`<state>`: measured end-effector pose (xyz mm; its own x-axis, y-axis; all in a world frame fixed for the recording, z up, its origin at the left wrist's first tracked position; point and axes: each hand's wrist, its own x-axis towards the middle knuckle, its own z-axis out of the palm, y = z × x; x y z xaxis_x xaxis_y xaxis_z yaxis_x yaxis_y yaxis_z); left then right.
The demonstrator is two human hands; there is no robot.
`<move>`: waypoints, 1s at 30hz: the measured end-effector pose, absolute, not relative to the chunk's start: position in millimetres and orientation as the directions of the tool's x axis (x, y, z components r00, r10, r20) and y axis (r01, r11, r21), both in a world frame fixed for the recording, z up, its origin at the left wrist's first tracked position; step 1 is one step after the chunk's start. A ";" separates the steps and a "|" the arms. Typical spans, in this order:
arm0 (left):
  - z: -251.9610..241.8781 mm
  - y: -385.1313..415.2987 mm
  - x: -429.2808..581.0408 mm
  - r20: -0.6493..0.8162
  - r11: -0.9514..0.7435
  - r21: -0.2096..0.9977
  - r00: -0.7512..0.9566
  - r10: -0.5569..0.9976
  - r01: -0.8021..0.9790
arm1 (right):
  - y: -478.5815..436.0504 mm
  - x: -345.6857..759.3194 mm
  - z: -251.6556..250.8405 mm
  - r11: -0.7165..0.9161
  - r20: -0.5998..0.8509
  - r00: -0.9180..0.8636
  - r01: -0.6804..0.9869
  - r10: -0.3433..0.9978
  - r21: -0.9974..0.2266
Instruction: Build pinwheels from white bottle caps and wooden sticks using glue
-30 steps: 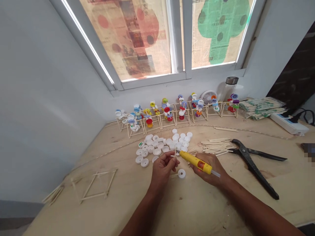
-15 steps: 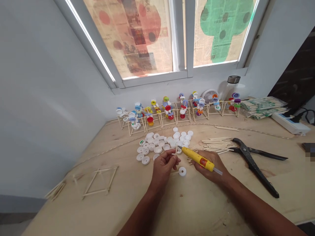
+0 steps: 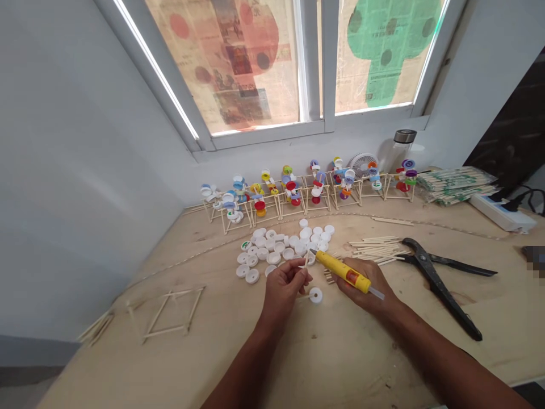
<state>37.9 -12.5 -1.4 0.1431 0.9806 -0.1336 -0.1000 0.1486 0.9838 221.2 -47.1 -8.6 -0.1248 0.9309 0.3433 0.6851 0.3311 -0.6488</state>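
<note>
My left hand (image 3: 289, 282) pinches a short wooden stick (image 3: 306, 259), which points upward from the fingertips. In my right hand (image 3: 368, 287) is a yellow glue gun (image 3: 343, 271), its dark nozzle close to the top of the stick; I cannot tell whether they touch. A clear glue stick (image 3: 376, 293) pokes out of its back end. Just below my left fingers lies a white bottle cap (image 3: 315, 295) with a hole, and a stick reaches from it toward the hand. Beyond both hands spreads a heap of white bottle caps (image 3: 273, 258).
Stick frames with coloured caps (image 3: 293, 196) line the wall. Loose sticks (image 3: 377, 249) and black pliers (image 3: 443, 292) lie to the right, a square stick frame (image 3: 168, 331) to the left. A power strip (image 3: 502, 213), bagged sticks (image 3: 457, 183), fan (image 3: 363, 165) and bottle (image 3: 400, 149) stand behind.
The glue gun's nozzle and the stick's tip have shifted very slightly to the right. Both hands keep their grips, and everything else looks the same.
</note>
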 end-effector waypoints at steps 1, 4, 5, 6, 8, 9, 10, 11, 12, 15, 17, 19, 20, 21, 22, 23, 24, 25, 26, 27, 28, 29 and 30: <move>-1.6 -12.4 37.9 -0.136 0.151 0.983 0.146 0.980 -0.102 | -47.3 221.5 -8.4 0.335 0.354 -0.120 0.687 0.928 -0.645; -2.3 -12.1 38.2 -0.146 0.161 0.981 0.138 0.980 -0.110 | -47.9 222.4 -7.8 0.339 0.391 -0.095 0.706 0.915 -0.622; -2.5 -12.1 38.4 -0.150 0.165 0.980 0.135 0.979 -0.110 | -48.0 222.7 -7.8 0.338 0.401 -0.086 0.710 0.912 -0.617; -2.5 -12.2 38.5 -0.153 0.169 0.979 0.134 0.979 -0.111 | -48.1 223.0 -7.9 0.338 0.408 -0.080 0.712 0.909 -0.615; -2.4 -12.4 38.7 -0.157 0.172 0.979 0.134 0.978 -0.111 | -48.0 223.2 -8.2 0.339 0.415 -0.072 0.707 0.907 -0.620; -2.3 -12.6 38.7 -0.156 0.172 0.979 0.134 0.979 -0.111 | -48.0 223.1 -8.3 0.343 0.413 -0.077 0.703 0.907 -0.623; -2.1 -12.8 38.7 -0.154 0.170 0.979 0.134 0.979 -0.111 | -48.0 222.9 -8.2 0.350 0.410 -0.088 0.699 0.908 -0.623; -2.0 -12.9 38.6 -0.151 0.167 0.980 0.133 0.979 -0.113 | -48.0 222.6 -8.0 0.357 0.408 -0.101 0.698 0.908 -0.621; -2.0 -12.9 38.4 -0.147 0.163 0.980 0.133 0.980 -0.115 | -48.1 222.2 -7.5 0.363 0.406 -0.112 0.700 0.907 -0.616; -2.5 -12.4 37.8 -0.137 0.154 0.980 0.141 0.981 -0.124 | -48.6 221.6 -5.8 0.377 0.412 -0.131 0.706 0.902 -0.600; -3.1 -11.7 37.4 -0.134 0.153 0.980 0.149 0.980 -0.129 | -48.9 221.8 -5.1 0.383 0.416 -0.137 0.706 0.899 -0.596; -3.3 -11.0 36.8 -0.134 0.156 0.978 0.154 0.979 -0.139 | -48.9 222.5 -5.2 0.387 0.411 -0.147 0.705 0.900 -0.595; -2.8 -10.5 36.2 -0.135 0.159 0.976 0.155 0.979 -0.151 | -48.8 222.9 -5.6 0.387 0.406 -0.152 0.703 0.901 -0.597; -1.9 -9.7 35.2 -0.136 0.162 0.972 0.155 0.978 -0.170 | -48.6 223.4 -6.0 0.386 0.403 -0.151 0.701 0.903 -0.600; -0.5 -8.7 33.6 -0.132 0.161 0.967 0.151 0.980 -0.198 | -48.4 223.9 -6.5 0.384 0.401 -0.151 0.698 0.904 -0.604; 1.5 -7.3 31.4 -0.119 0.150 0.961 0.139 0.983 -0.234 | -48.2 224.3 -7.1 0.383 0.400 -0.148 0.694 0.904 -0.609; 4.0 -5.5 28.5 -0.094 0.120 0.953 0.108 0.990 -0.278 | -48.0 224.6 -7.5 0.381 0.399 -0.146 0.692 0.906 -0.613; 6.6 -3.6 25.0 -0.055 0.068 0.944 0.049 0.997 -0.322 | -47.9 224.8 -8.0 0.379 0.398 -0.143 0.689 0.906 -0.617; 9.3 -1.5 21.2 -0.006 -0.007 0.934 -0.037 0.999 -0.358 | -47.9 224.9 -8.3 0.378 0.394 -0.143 0.686 0.908 -0.622; 11.6 0.5 17.3 0.048 -0.098 0.923 -0.141 0.989 -0.373 | -47.9 224.7 -8.7 0.377 0.391 -0.144 0.683 0.909 -0.625; 13.2 2.3 13.6 0.104 -0.192 0.915 -0.252 0.962 -0.355 | -47.9 224.4 -9.1 0.378 0.388 -0.148 0.680 0.910 -0.628; 13.9 3.5 10.6 0.162 -0.276 0.911 -0.348 0.923 -0.306 | -47.8 224.0 -9.7 0.380 0.386 -0.152 0.676 0.910 -0.631; 13.5 4.1 8.5 0.220 -0.335 0.913 -0.412 0.884 -0.232 | -47.7 223.5 -10.5 0.381 0.386 -0.153 0.676 0.910 -0.631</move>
<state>8.5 4.1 13.5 -0.4116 0.8845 0.2199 -0.2320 -0.3350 0.9132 223.5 -47.7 -10.5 -0.1528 0.9097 0.3861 0.6755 0.3814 -0.6310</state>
